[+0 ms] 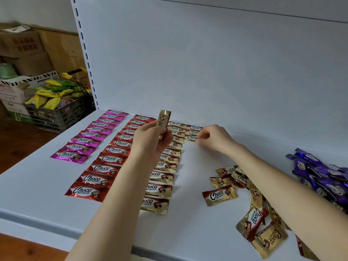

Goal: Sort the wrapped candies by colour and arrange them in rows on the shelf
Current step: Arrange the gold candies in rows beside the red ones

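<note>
Gold Choco candy (163,123) — shiny crimped foil — gripped upright by left hand (150,141); right hand (214,137) pinches a far-row candy (191,138).

Nine pink candies (88,136), about eleven red candies (113,157), three in the short gold row (193,132), purple heap (323,178) uncountable.

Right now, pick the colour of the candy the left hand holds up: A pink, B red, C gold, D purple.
C: the left hand grips an upright gold candy, while the right hand pinches a flat gold candy lying on the shelf.
</note>
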`<state>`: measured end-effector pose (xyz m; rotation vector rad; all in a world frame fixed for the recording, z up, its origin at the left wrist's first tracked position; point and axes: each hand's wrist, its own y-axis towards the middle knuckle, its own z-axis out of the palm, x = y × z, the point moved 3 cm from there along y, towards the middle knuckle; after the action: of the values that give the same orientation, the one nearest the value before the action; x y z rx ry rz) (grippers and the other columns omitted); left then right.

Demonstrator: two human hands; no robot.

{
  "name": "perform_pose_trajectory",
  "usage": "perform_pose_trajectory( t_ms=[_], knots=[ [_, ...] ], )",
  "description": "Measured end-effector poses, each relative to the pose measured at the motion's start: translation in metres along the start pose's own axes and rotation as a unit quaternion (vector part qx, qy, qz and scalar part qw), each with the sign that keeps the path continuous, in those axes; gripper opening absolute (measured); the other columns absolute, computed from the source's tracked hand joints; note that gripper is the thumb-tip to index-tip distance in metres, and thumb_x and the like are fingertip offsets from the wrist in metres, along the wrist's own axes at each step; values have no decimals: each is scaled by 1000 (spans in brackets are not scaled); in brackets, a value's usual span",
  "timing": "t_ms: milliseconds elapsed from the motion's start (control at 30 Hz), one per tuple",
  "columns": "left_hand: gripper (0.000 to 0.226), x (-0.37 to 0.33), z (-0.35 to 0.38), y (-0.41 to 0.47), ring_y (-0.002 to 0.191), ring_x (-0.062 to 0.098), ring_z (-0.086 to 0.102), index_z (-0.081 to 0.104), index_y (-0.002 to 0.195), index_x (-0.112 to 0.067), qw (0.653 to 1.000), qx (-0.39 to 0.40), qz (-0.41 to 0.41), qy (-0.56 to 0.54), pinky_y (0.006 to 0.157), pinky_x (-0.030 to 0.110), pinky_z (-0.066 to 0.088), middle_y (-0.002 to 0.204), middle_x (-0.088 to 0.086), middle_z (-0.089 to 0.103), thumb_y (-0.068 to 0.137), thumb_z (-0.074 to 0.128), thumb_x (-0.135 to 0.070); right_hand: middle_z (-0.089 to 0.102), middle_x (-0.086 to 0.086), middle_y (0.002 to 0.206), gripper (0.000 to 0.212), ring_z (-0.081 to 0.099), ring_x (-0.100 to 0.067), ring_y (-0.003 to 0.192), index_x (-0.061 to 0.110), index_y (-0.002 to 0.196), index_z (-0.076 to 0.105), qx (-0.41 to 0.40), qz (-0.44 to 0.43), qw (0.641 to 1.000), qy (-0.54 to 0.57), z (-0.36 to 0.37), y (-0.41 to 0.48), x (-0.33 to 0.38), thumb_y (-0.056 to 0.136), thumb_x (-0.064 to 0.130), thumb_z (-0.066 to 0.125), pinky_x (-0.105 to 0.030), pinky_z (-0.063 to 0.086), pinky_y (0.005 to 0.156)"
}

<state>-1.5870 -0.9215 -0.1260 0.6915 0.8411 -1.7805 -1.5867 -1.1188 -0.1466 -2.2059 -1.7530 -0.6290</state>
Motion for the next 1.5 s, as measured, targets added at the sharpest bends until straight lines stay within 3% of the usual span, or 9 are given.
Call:
perform_pose_trajectory(
  t_ms=[133, 300, 533, 833, 1000, 1100, 1233, 1367, 1500],
  knots=[
    [31, 1, 0, 0, 70, 18, 56, 53, 118, 6, 1000, 1, 5, 6, 54, 20, 55, 89, 15, 54, 89, 46, 13, 60, 2, 89, 11, 57, -16, 89, 17, 90, 67, -3, 2, 1000, -3, 1, 3, 0, 80, 20, 64, -31, 47, 81],
    [12, 0, 0, 0, 69, 17, 57, 56, 93, 2, 1000, 5, 1, 12, 56, 21, 55, 86, 14, 55, 89, 49, 11, 60, 3, 86, 9, 55, -15, 86, 17, 89, 66, -7, -1, 1000, 1, 1, 4, 0, 80, 20, 65, -29, 45, 79],
    [14, 0, 0, -1, 71, 18, 59, 57, 95, 1, 1000, 1, 2, 18, 63, 24, 56, 89, 14, 58, 90, 47, 11, 59, 3, 86, 9, 55, -15, 86, 16, 89, 66, -9, 1, 1000, 7, 1, 4, -2, 80, 19, 65, -28, 45, 80],
    [14, 1, 1, -4, 66, 17, 59, 59, 90, -3, 998, 9, 8, 59, 55, 20, 54, 82, 11, 61, 88, 52, 9, 59, 0, 92, 18, 54, -14, 87, 14, 97, 66, -15, 3, 1000, 23, 0, 4, -4, 81, 21, 67, -24, 41, 77],
    [14, 0, 2, -7, 63, 14, 60, 59, 81, -4, 994, 15, 28, 103, 53, 18, 50, 77, 9, 63, 86, 56, 8, 64, 0, 89, 9, 56, -9, 81, 11, 92, 67, -117, -25, 976, 184, -28, -9, 12, 87, 14, 61, -21, 41, 74],
    [14, 1, 3, -7, 62, 14, 60, 60, 83, -6, 994, 33, 35, 102, 55, 18, 51, 75, 9, 63, 86, 56, 7, 65, 3, 85, 10, 60, -4, 73, 14, 94, 64, -73, -60, 948, 304, -46, -30, 34, 92, 18, 55, -14, 47, 63],
    [13, 4, 5, -7, 68, 17, 63, 63, 88, -5, 993, 60, 37, 94, 63, 20, 56, 81, 11, 65, 90, 53, 3, 65, 5, 81, 14, 63, -1, 68, 18, 102, 60, 9, -111, 952, 284, -43, -46, 54, 88, 16, 60, -15, 48, 60],
    [15, 5, 7, -6, 74, 22, 65, 61, 88, -3, 995, 69, 14, 77, 68, 25, 57, 83, 14, 66, 95, 49, -9, 61, 2, 70, 16, 62, -1, 58, 16, 85, 59, -34, -134, 944, 300, -46, -51, 52, 85, 0, 60, -14, 48, 56],
    [10, 3, 9, -6, 70, 17, 64, 61, 82, 2, 995, 83, 11, 47, 63, 19, 57, 74, 11, 65, 89, 55, 1, 63, -1, 81, 14, 60, -4, 71, 20, 79, 61, -28, -145, 940, 308, -49, -57, 46, 79, 9, 69, -18, 50, 70]
  ],
)
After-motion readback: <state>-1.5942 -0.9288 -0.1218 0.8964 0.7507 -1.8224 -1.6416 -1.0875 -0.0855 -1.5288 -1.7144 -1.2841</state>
